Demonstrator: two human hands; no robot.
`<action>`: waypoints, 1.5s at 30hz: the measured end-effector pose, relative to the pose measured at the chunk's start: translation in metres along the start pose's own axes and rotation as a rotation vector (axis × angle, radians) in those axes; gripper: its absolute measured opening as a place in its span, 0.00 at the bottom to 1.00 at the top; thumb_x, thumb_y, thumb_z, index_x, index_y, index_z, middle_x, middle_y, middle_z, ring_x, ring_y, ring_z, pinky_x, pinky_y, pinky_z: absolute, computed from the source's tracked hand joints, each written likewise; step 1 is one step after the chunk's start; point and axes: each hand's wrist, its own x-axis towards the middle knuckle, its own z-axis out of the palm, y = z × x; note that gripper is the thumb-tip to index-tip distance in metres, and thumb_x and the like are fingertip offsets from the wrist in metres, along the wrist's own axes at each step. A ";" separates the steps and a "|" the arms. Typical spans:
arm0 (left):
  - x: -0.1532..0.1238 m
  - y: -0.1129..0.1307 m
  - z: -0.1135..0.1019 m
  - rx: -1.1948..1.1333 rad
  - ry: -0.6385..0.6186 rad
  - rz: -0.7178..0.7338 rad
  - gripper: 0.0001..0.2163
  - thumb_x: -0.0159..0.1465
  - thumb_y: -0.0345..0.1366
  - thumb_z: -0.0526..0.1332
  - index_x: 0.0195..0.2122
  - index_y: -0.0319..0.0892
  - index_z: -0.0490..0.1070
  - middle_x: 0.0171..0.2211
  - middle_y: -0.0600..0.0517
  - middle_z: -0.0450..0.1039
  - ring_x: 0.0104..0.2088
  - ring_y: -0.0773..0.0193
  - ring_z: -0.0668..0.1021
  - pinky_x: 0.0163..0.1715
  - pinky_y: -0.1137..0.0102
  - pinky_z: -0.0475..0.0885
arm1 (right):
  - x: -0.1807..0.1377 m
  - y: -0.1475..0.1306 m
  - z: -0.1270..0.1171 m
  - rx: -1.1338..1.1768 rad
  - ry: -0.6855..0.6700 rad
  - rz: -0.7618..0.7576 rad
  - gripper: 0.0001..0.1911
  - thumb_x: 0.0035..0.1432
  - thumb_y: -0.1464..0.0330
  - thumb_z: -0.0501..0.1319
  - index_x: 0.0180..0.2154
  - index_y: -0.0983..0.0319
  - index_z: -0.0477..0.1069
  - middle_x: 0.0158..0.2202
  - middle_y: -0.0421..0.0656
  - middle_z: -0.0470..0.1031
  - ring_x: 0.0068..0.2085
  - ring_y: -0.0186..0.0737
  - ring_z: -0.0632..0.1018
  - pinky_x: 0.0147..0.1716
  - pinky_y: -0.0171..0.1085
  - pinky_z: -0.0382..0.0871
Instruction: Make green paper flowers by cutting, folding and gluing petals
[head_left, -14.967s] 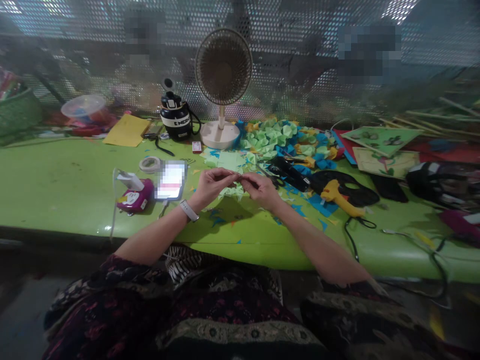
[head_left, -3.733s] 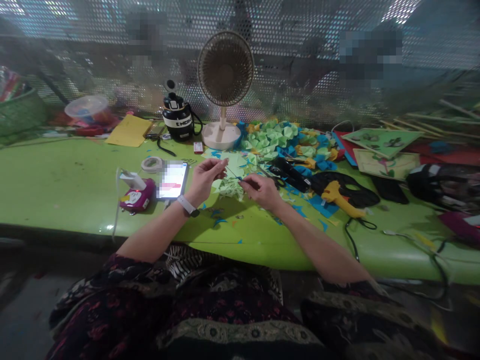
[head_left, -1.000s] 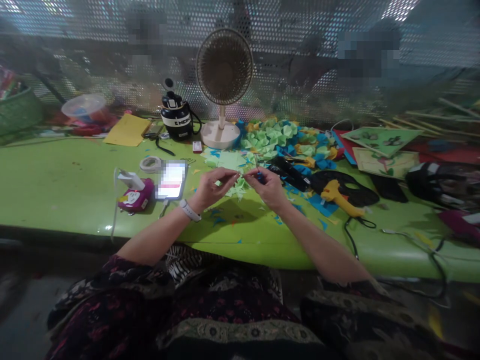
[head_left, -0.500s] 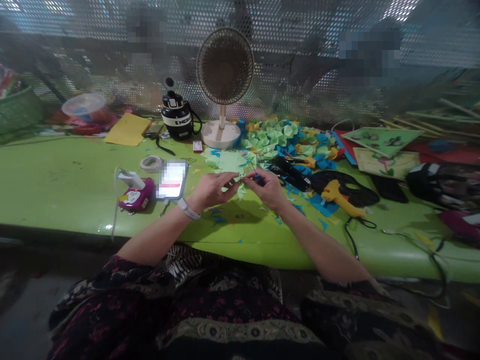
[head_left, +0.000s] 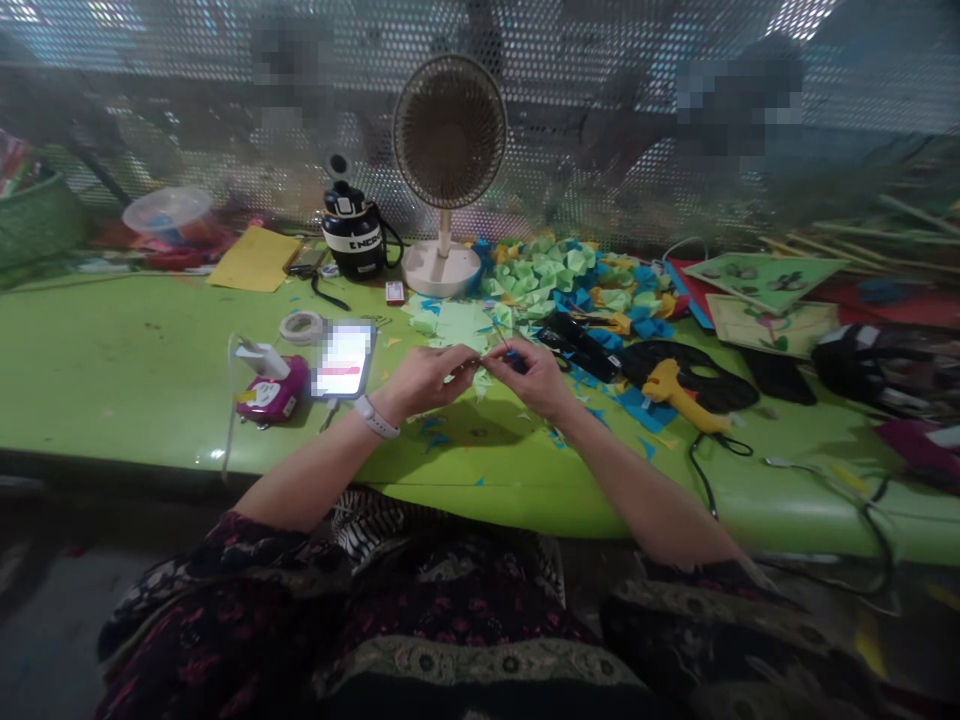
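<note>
My left hand (head_left: 426,378) and my right hand (head_left: 529,375) are held together just above the green table (head_left: 127,350), fingertips nearly touching. Both hands pinch a thin item between them, too small to name; it looks like a wire or needle with something dark blue at the right fingers. Light green folded paper pieces (head_left: 459,328) lie right behind the hands. A white watch sits on my left wrist.
A phone (head_left: 343,359) and a pink charger block (head_left: 268,389) lie left of my hands. A small fan (head_left: 448,170) and black jug (head_left: 352,232) stand behind. A paper flower pile (head_left: 570,275), yellow glue gun (head_left: 679,392), black stapler (head_left: 577,345) and cables sit right.
Over the last second my hands stayed pinched together and dropped slightly toward the table. A few seconds ago they were apart with a thin strand stretched between them.
</note>
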 end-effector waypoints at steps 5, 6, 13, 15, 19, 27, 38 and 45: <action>0.000 0.001 -0.001 -0.120 0.018 -0.053 0.07 0.64 0.33 0.56 0.39 0.42 0.73 0.28 0.49 0.78 0.25 0.67 0.76 0.27 0.72 0.67 | 0.005 0.005 -0.006 0.009 0.097 0.035 0.24 0.55 0.45 0.61 0.31 0.60 0.73 0.21 0.35 0.58 0.23 0.32 0.58 0.23 0.34 0.51; 0.000 0.001 -0.001 -0.142 0.027 -0.056 0.07 0.64 0.33 0.56 0.38 0.41 0.73 0.27 0.49 0.78 0.25 0.68 0.75 0.26 0.72 0.67 | 0.007 0.007 -0.008 -0.017 0.125 0.047 0.23 0.57 0.46 0.60 0.30 0.61 0.73 0.21 0.35 0.57 0.24 0.32 0.58 0.24 0.34 0.51; -0.002 -0.004 0.001 -0.169 0.058 -0.120 0.07 0.63 0.35 0.57 0.39 0.42 0.74 0.26 0.50 0.76 0.23 0.68 0.73 0.25 0.72 0.66 | 0.018 0.019 -0.027 -0.380 0.097 0.088 0.15 0.57 0.58 0.59 0.23 0.61 0.67 0.20 0.37 0.62 0.26 0.34 0.62 0.27 0.35 0.53; -0.002 -0.005 0.002 -0.166 0.060 -0.149 0.07 0.63 0.35 0.58 0.39 0.42 0.74 0.25 0.50 0.76 0.22 0.68 0.72 0.25 0.72 0.65 | 0.018 0.019 -0.032 -0.544 0.033 0.128 0.14 0.56 0.61 0.60 0.22 0.60 0.64 0.20 0.38 0.62 0.25 0.34 0.62 0.27 0.35 0.51; -0.002 -0.005 0.003 -0.201 0.039 -0.213 0.05 0.60 0.35 0.61 0.34 0.41 0.76 0.22 0.52 0.74 0.21 0.69 0.71 0.24 0.72 0.63 | 0.018 0.019 -0.041 -0.859 -0.015 0.266 0.12 0.56 0.66 0.61 0.22 0.60 0.64 0.22 0.41 0.67 0.26 0.36 0.65 0.27 0.36 0.49; -0.002 -0.013 0.005 -0.119 0.129 -0.255 0.08 0.63 0.37 0.60 0.33 0.39 0.76 0.21 0.53 0.73 0.20 0.71 0.69 0.22 0.74 0.62 | 0.018 0.012 -0.042 -1.180 -0.183 0.456 0.11 0.61 0.67 0.55 0.41 0.62 0.74 0.41 0.52 0.79 0.42 0.50 0.78 0.32 0.37 0.61; -0.002 -0.018 0.011 -0.115 0.143 -0.321 0.09 0.64 0.38 0.59 0.31 0.39 0.75 0.20 0.53 0.70 0.19 0.72 0.67 0.21 0.75 0.60 | 0.015 0.020 -0.022 -1.016 -0.089 0.256 0.11 0.62 0.63 0.56 0.41 0.60 0.74 0.43 0.46 0.79 0.43 0.45 0.77 0.34 0.37 0.63; -0.005 -0.021 0.019 -0.143 0.026 -0.345 0.09 0.63 0.38 0.60 0.33 0.38 0.76 0.20 0.52 0.73 0.19 0.71 0.68 0.21 0.74 0.60 | 0.011 0.037 -0.005 -0.929 -0.119 0.103 0.08 0.59 0.67 0.58 0.36 0.60 0.75 0.39 0.47 0.77 0.40 0.43 0.74 0.32 0.36 0.60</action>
